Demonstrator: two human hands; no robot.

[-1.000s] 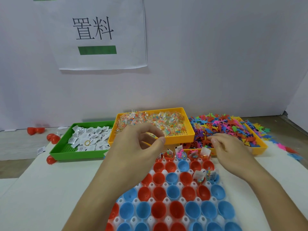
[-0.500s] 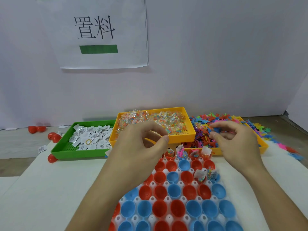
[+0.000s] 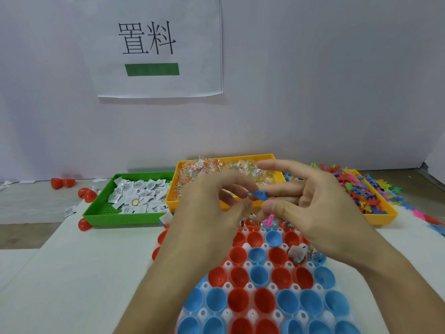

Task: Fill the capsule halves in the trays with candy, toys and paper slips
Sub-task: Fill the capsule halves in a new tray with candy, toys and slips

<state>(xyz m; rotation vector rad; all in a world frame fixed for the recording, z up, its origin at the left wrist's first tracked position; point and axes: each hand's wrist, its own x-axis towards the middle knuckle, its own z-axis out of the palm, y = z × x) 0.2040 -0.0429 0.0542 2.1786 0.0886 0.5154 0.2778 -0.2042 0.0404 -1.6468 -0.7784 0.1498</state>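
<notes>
Blue toy (image 3: 258, 194) pinched between both hands' fingers (image 3: 272, 189), wall sign (image 3: 154, 44) reading "置料"

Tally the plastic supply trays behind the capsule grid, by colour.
Green plastic tray of paper slips: 1
Yellow plastic trays: 2, the candy tray and the toy tray
Total: 3

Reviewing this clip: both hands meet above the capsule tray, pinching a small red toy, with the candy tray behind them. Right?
Not quite: the toy is blue, not red, as the head view shows. The rest holds: the left hand and right hand meet above the capsule tray, with the candy tray behind them.
</notes>
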